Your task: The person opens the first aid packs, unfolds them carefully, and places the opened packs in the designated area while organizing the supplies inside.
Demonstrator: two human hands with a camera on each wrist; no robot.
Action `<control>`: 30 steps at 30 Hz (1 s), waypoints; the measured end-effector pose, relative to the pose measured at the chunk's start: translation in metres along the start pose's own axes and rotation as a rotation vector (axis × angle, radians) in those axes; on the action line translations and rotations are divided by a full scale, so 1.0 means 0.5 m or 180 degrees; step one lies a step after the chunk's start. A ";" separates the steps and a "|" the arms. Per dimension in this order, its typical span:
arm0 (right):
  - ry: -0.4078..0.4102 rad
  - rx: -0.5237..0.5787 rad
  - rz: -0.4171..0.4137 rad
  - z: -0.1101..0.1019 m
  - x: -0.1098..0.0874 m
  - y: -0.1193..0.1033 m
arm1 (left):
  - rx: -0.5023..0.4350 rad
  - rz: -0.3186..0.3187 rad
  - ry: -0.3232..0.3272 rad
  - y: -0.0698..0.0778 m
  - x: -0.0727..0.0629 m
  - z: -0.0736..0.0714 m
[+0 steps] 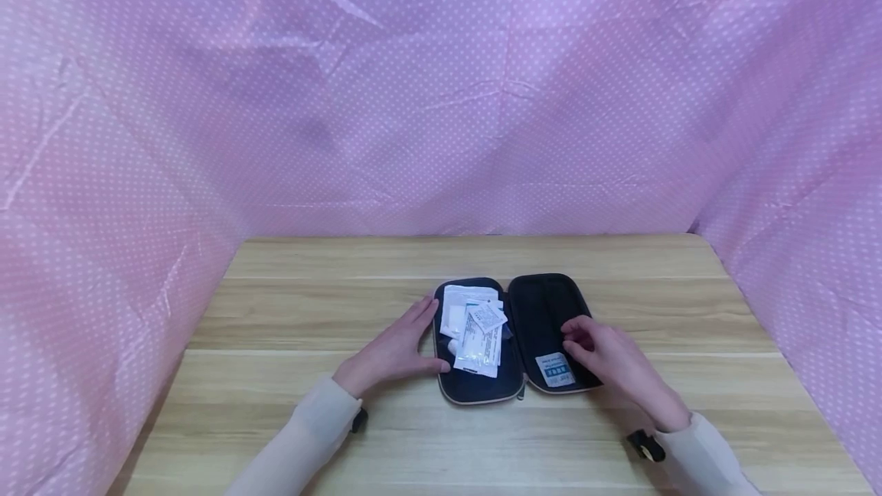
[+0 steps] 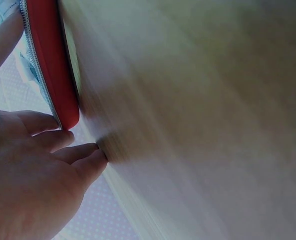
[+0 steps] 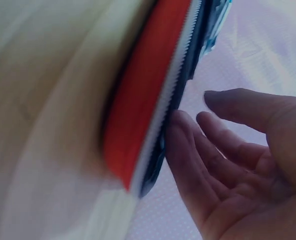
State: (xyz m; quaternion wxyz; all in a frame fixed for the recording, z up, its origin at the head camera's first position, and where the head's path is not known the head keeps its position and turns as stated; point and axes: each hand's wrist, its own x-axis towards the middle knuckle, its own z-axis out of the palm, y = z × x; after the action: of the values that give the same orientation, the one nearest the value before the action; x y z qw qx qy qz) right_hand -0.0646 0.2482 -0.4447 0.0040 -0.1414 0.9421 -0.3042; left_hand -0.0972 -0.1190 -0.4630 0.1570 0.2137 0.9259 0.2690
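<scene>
Resting outspread against the left edge of the case [image 1: 537, 320], unfolded on the table [image 1: 289, 320] with packets [image 1: 480, 339] in its left half, the left hand [image 1: 394, 350] gripped nothing, while the right hand [image 1: 613, 358], empty and loosely curved, was at its right half.

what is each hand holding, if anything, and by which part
Nothing appears held: the left hand only touches the open case at its left rim; the right hand, at the other half, shows nothing between thumb and fingers.
</scene>
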 end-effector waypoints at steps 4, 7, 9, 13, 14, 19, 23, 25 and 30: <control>0.0126 0.0014 -0.0008 0.001 0.013 -0.027 | 0.0010 0.0033 0.0001 0.000 -0.001 -0.001; 0.0144 0.0150 -0.0005 0.004 0.028 -0.048 | 0.0006 0.0041 -0.0007 0.001 -0.001 -0.002; 0.0121 0.0231 -0.0015 0.007 0.039 -0.061 | 0.0002 0.0039 -0.0013 0.001 -0.001 -0.002; 0.0061 0.0312 -0.0090 0.017 0.062 -0.082 | 0.0014 0.0039 -0.0024 0.000 -0.001 0.000; 0.0046 0.0341 -0.0115 0.019 0.068 -0.087 | 0.0010 0.0035 -0.0028 -0.001 -0.001 0.000; -0.0018 0.0496 -0.0146 0.040 0.096 -0.109 | -0.0011 0.0026 -0.0026 0.000 0.000 -0.002; -0.0111 0.0508 -0.0097 0.061 0.111 -0.123 | -0.0021 0.0016 -0.0037 0.000 0.001 -0.003; -0.0167 0.0510 -0.0066 0.070 0.117 -0.128 | -0.0032 0.0003 -0.0049 0.000 0.001 -0.004; -0.0299 0.0462 0.0043 0.088 0.129 -0.140 | -0.0035 -0.0047 -0.0071 0.000 0.000 -0.003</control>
State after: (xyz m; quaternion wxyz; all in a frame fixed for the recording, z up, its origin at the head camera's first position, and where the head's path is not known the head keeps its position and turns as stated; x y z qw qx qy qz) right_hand -0.1040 0.1516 -0.4352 0.0604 -0.1485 0.9172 -0.3647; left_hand -0.0976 -0.1198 -0.4619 0.1705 0.2089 0.9242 0.2705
